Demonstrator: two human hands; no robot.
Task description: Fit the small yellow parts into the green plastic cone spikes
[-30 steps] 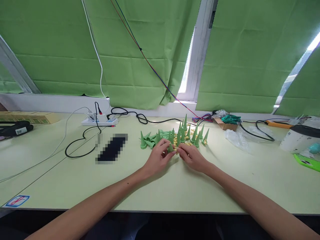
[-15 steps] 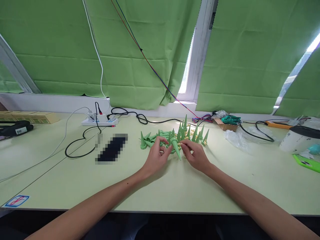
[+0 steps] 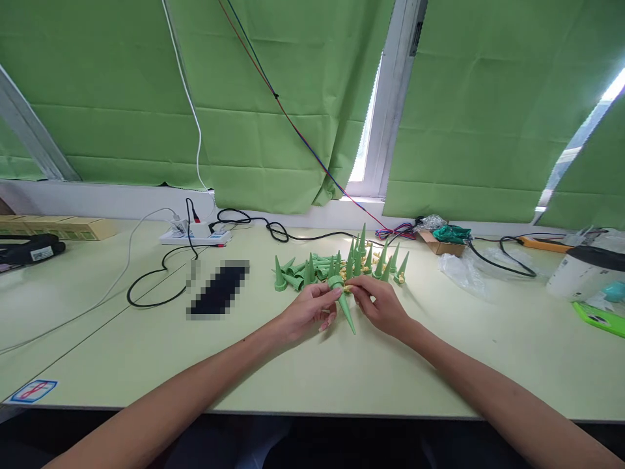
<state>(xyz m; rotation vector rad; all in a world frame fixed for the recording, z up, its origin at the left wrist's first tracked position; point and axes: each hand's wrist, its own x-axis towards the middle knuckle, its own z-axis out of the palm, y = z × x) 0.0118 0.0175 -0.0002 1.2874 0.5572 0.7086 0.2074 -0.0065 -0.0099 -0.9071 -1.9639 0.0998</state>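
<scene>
My left hand [image 3: 312, 306] is closed around a green plastic watering spike [image 3: 346, 306], whose tip points down toward me. At the spike's collar my right hand [image 3: 378, 301] pinches a small yellowish piece [image 3: 347, 288]; its fingers hide most of it. Just beyond my hands, several more green spikes [image 3: 378, 264] stand upright on their wide ends, some with yellowish bits at the base. Others lie in a loose pile [image 3: 319, 266] to the left of these.
A dark pixelated shape [image 3: 218, 290] lies left of my hands, near a power strip [image 3: 195, 236] with looping black cables. Toward the right are a small cardboard box [image 3: 442, 244], clear plastic wrap [image 3: 461, 273], a white cup with a black lid [image 3: 586, 273] and a bright green phone [image 3: 600, 318].
The held spike has come a little lower and nearer to me. My left hand has turned and now grips it below the collar; my right hand stays close to the collar.
</scene>
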